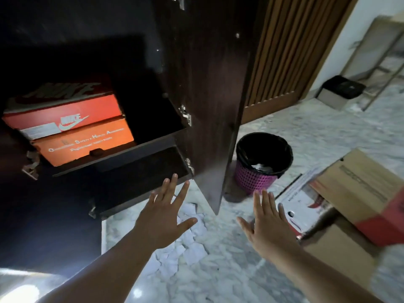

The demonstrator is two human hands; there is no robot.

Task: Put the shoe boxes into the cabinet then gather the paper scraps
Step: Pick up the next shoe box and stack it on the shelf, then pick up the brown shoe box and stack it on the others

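Observation:
Two shoe boxes sit stacked on a shelf of the dark cabinet (113, 159): a red Nike box (63, 112) on top of an orange box (87, 143). My left hand (168, 213) hovers flat with fingers spread, below the shelf and above the white paper scraps (188, 243) scattered on the marble floor. My right hand (266, 224) is also flat and spread, to the right of the open cabinet door (209, 106). Neither hand holds anything. More boxes lie on the floor at right: a white shoe box (301, 206), a brown and red box (367, 197) on it.
A pink mesh bin (260, 162) with a black liner stands behind the door. A plain cardboard box (341, 248) lies at lower right. A small black-topped box (341, 90) sits by the far wall, next to a ladder.

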